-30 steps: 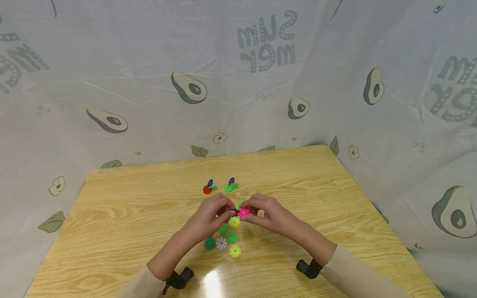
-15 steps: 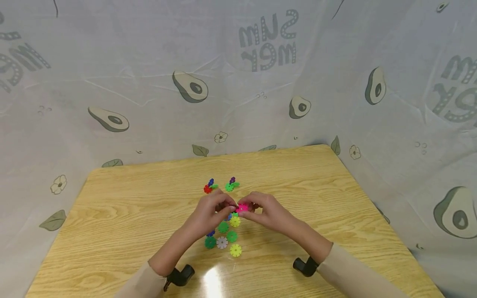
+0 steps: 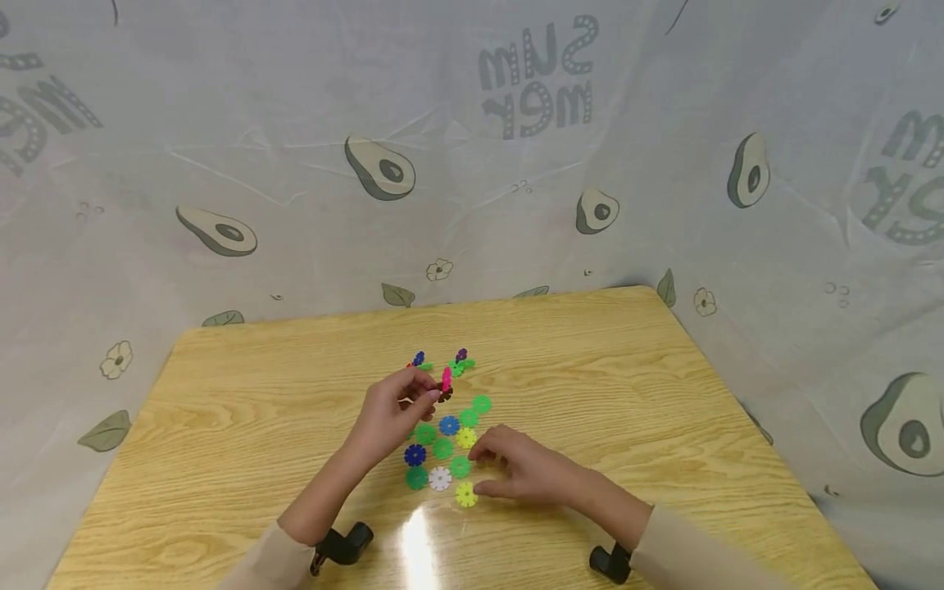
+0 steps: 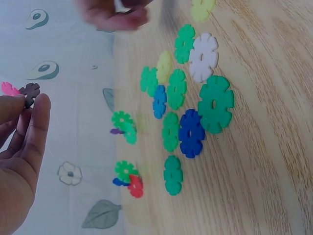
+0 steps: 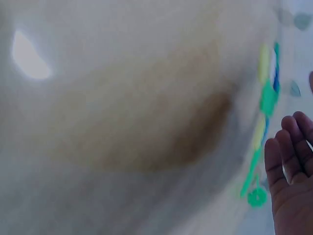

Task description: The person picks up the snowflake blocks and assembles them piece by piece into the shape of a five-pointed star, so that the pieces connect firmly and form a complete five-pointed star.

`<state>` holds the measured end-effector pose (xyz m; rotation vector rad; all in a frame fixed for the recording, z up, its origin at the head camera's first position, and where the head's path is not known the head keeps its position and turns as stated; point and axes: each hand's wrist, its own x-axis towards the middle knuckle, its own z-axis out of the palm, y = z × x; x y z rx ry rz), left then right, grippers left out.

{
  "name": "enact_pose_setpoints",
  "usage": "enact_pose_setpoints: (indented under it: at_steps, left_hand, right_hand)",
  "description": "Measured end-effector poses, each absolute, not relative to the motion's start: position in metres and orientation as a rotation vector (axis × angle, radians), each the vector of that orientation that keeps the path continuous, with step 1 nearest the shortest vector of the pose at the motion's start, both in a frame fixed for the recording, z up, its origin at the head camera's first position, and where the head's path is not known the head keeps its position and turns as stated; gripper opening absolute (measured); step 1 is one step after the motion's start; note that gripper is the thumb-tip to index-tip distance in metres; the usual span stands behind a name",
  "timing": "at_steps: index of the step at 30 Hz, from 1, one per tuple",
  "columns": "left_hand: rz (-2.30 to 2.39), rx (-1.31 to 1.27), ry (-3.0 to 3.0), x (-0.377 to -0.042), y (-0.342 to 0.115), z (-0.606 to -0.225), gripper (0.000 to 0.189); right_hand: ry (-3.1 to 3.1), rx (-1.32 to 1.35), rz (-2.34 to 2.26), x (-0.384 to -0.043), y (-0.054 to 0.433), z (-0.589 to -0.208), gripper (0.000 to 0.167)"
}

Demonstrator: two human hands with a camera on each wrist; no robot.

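Observation:
Between thumb and fingertips, my left hand (image 3: 391, 414) pinches a dark brown notched disc (image 4: 32, 92). Joined to that disc is a bright pink one (image 3: 446, 378), standing at an angle to it above the table. Nothing is held by my right hand (image 3: 525, 469); its thumb and fingers are spread apart low over the tabletop. Nearest to it are a yellow notched disc (image 3: 466, 495) by the thumb and a green one (image 3: 460, 467) by the fingers. A white disc (image 4: 203, 58) and a dark blue disc (image 4: 191, 133) lie flat among several green ones.
Behind the loose discs stand two small joined clusters: one with a red disc (image 4: 135, 186), one green with a purple disc (image 3: 461, 355). The wooden table (image 3: 258, 393) meets a printed curtain (image 3: 472, 213) at the back and sides.
My right hand has let go of the pink disc and moved nearer, beside the loose discs. My left hand has shifted left with the joined brown and pink discs.

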<state>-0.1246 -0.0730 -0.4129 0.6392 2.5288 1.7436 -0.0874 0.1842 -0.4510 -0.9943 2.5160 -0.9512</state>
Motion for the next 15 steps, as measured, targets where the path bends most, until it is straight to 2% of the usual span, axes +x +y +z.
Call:
enact_pose_setpoints:
  at_steps: [8, 15]
  left_hand:
    - [1.795, 0.605, 2.506, -0.124, -0.073, -0.41, 0.008]
    - [1.839, 0.587, 2.498, -0.123, -0.072, -0.41, 0.009]
  right_hand:
    - [2.578, -1.039, -0.709, -0.064, 0.172, -0.463, 0.039]
    - [2.601, -1.097, -0.74, -0.061, 0.166, -0.467, 0.027]
